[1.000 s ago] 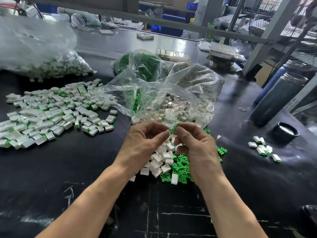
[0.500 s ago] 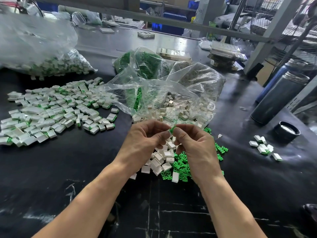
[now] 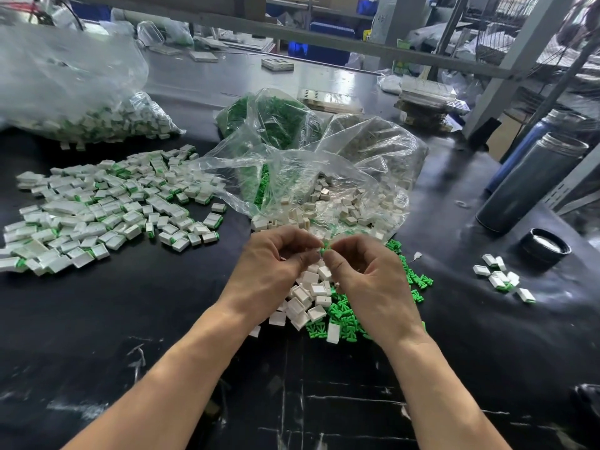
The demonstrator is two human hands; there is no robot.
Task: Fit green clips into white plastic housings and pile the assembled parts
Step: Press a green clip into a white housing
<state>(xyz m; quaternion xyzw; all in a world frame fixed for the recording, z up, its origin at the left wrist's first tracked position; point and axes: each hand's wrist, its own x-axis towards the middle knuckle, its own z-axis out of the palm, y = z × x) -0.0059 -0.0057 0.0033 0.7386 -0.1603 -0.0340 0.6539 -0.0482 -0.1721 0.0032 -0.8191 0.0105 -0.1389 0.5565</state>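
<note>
Sensibly, the pile of finished parts (image 3: 107,209) lies far left, clear of the work. Loose white housings (image 3: 308,297) and green clips (image 3: 344,316) sit near, under both hands. The left hand (image 3: 272,274) and right hand (image 3: 367,280) meet fingertip to fingertip, pinching one green clip (image 3: 325,249) between them; any housing there is hidden.

Two hands, the left hand (image 3: 276,271) and the right hand (image 3: 370,284), are working over the tabletop (image 3: 130,319). Three clear plastic bags are lying there: one (image 3: 74,92) far left, one (image 3: 269,121) of green clips, one (image 3: 324,190) of white housings. Two dark bottles (image 3: 532,183) are standing right, one black lid (image 3: 545,250) beside them. The loose pieces are too many to count
</note>
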